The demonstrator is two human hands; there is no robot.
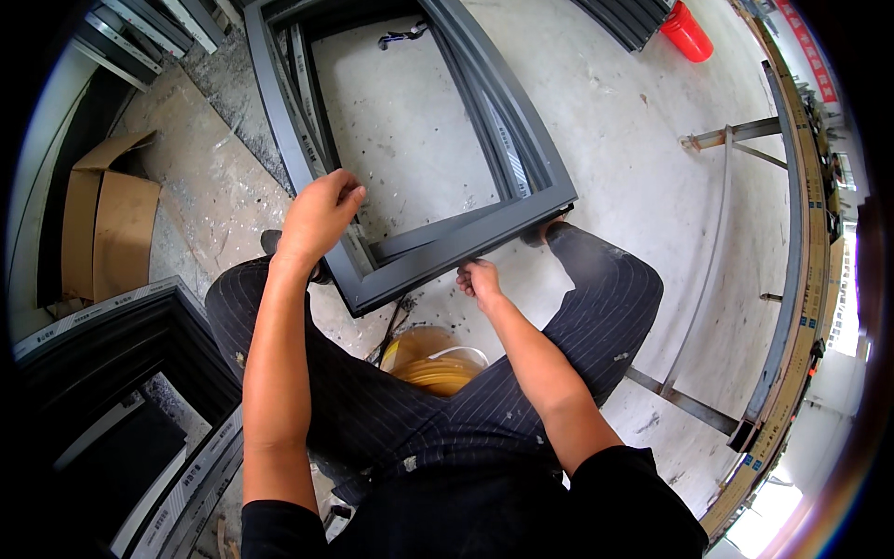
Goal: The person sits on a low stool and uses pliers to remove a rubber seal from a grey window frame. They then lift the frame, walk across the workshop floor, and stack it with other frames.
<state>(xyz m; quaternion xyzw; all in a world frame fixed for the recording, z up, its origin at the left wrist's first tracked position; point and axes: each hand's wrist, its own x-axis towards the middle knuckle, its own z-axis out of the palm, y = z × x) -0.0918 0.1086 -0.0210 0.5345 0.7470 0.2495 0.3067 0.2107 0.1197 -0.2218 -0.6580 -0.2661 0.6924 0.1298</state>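
Bucket (438,371), yellow with a pale handle, stood between the person's thighs, probably to remain within easy reach. The right hand (480,281) was at the outer edge of the frame's near rail; its fingers were curled, but whether they pinched anything could not be determined. The gray rectangular frame (447,252) was positioned ahead of the lap, near rail toward the person, apparently for two-handed access. The left hand (323,212) was over the left rail, fingers bent inward, thumb alongside; contact could not be confirmed. Through the frame's opening, a dark tool (402,37) was visible on the floor. A red bucket (687,34) stood farther off.
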